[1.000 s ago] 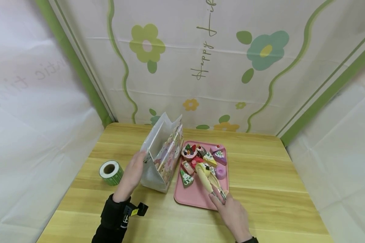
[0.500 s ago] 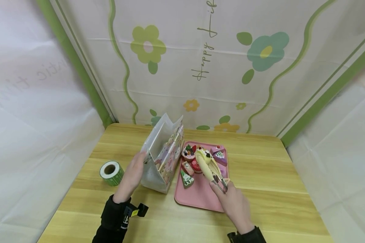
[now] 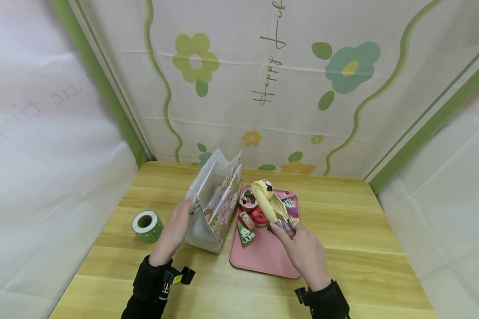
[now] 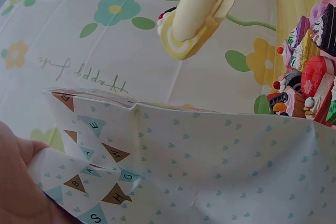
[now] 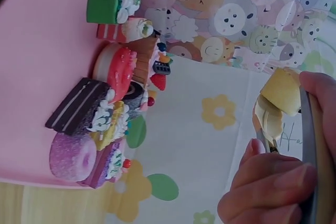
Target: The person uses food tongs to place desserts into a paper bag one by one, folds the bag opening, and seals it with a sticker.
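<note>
My right hand [image 3: 305, 252] grips a pair of tongs [image 3: 265, 208] with cream-coloured tips and metal arms. Between the tips sits a yellow toy Swiss roll slice [image 4: 181, 43] with a white swirl and a dark topping, raised above the far part of the pink tray [image 3: 263, 254]. My left hand [image 3: 175, 226] holds the near left edge of an upright, open-topped paper bag [image 3: 204, 230] printed with cartoon animals. In the left wrist view, the slice appears beyond the rim of the bag [image 4: 220, 156], with the fingers mostly out of frame.
On the tray lie several toy cakes, among them a red doughnut [image 3: 259, 217], a green cake slice [image 3: 245, 235] and a fruit tart [image 3: 248, 200]. The bag stands just left of the tray. A green label roll [image 3: 147, 227] is left of my left hand.
My right hand has lifted the Swiss roll slice with the tongs from among the cakes, moving up and away toward the tray's far edge. The left hand has stayed on the bag.
</note>
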`<state>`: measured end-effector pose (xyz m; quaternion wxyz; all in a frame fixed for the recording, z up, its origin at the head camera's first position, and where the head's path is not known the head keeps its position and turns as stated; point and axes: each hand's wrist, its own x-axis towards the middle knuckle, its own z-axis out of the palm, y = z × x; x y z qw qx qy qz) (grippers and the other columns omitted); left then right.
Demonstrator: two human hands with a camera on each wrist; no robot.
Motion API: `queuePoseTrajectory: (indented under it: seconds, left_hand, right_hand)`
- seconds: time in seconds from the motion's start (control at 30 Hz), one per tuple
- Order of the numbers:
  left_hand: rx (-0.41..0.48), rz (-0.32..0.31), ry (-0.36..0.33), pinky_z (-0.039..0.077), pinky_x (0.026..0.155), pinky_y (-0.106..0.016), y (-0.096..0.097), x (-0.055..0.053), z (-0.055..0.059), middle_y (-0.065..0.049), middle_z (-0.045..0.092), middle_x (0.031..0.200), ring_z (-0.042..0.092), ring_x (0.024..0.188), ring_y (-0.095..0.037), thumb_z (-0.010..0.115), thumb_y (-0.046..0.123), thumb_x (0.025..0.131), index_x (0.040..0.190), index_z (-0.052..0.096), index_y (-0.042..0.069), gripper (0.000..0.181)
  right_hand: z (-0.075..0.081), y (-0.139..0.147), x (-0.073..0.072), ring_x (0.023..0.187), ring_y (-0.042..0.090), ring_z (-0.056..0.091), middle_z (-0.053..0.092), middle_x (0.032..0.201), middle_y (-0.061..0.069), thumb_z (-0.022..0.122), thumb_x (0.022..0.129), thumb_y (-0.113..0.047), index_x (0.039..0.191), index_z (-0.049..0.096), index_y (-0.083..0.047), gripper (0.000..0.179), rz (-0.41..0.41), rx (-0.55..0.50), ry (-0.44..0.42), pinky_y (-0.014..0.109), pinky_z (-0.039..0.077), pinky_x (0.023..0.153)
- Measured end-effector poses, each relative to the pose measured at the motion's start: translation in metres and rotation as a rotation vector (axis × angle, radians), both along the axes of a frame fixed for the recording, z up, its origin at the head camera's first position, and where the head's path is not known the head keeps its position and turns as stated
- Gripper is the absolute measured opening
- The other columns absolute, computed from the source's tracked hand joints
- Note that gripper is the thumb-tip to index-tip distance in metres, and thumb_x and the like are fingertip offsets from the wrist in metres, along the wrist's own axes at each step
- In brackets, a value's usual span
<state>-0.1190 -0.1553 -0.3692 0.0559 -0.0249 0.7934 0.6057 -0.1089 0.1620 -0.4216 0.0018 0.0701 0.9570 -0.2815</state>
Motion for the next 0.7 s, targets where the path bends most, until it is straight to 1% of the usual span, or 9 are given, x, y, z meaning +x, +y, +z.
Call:
queuePoseTrajectory:
  seconds: [0.13, 0.2, 0.43, 0.57, 0.7]
  left_hand:
    - [0.004, -0.003, 0.014, 0.017, 0.11, -0.058, 0.0, 0.0, 0.0, -0.027, 0.028, 0.152, 0.029, 0.137, -0.04, 0.024, 0.043, 0.108, 0.151, 0.023, -0.005, 0.065]
    - [0.001, -0.006, 0.016, 0.017, 0.11, -0.058, 0.0, 0.0, 0.001, -0.028, 0.027, 0.152, 0.027, 0.137, -0.04, 0.023, 0.042, 0.108, 0.151, 0.021, -0.006, 0.065]
    - [0.001, -0.015, 0.011, 0.013, 0.111, -0.057, 0.001, 0.0, 0.002, -0.027, 0.021, 0.155, 0.02, 0.141, -0.04, 0.022, 0.044, 0.108, 0.153, 0.016, -0.005, 0.067]
    - [-0.002, -0.012, 0.008, 0.013, 0.111, -0.057, 0.002, 0.0, 0.002, -0.027, 0.021, 0.155, 0.019, 0.141, -0.04, 0.022, 0.044, 0.107, 0.153, 0.016, -0.005, 0.067]
    - [-0.004, -0.004, 0.006, 0.015, 0.111, -0.058, 0.002, 0.0, 0.002, -0.028, 0.023, 0.154, 0.023, 0.14, -0.041, 0.023, 0.044, 0.108, 0.153, 0.018, -0.006, 0.067]
  right_hand:
    - [0.004, -0.003, -0.002, 0.05, 0.018, 0.046, 0.049, 0.065, 0.005, 0.049, 0.081, -0.081, 0.094, 0.058, -0.006, 0.077, 0.009, -0.01, 0.022, 0.032, 0.032, 0.044]
    - [0.006, -0.005, -0.004, 0.051, 0.019, 0.046, 0.05, 0.065, 0.006, 0.05, 0.082, -0.08, 0.093, 0.058, -0.006, 0.075, 0.012, -0.015, 0.027, 0.032, 0.032, 0.045]
    - [0.011, -0.006, -0.008, 0.05, 0.019, 0.045, 0.048, 0.064, 0.006, 0.046, 0.081, -0.083, 0.091, 0.056, -0.007, 0.078, 0.019, 0.003, 0.052, 0.032, 0.031, 0.043]
    - [0.016, -0.007, -0.01, 0.048, 0.019, 0.043, 0.046, 0.062, 0.006, 0.046, 0.082, -0.082, 0.09, 0.056, -0.007, 0.076, 0.03, 0.008, 0.082, 0.032, 0.029, 0.043]
    - [0.024, -0.01, -0.013, 0.047, 0.019, 0.043, 0.046, 0.062, 0.005, 0.045, 0.082, -0.082, 0.09, 0.055, -0.009, 0.075, 0.046, 0.009, 0.092, 0.032, 0.029, 0.042]
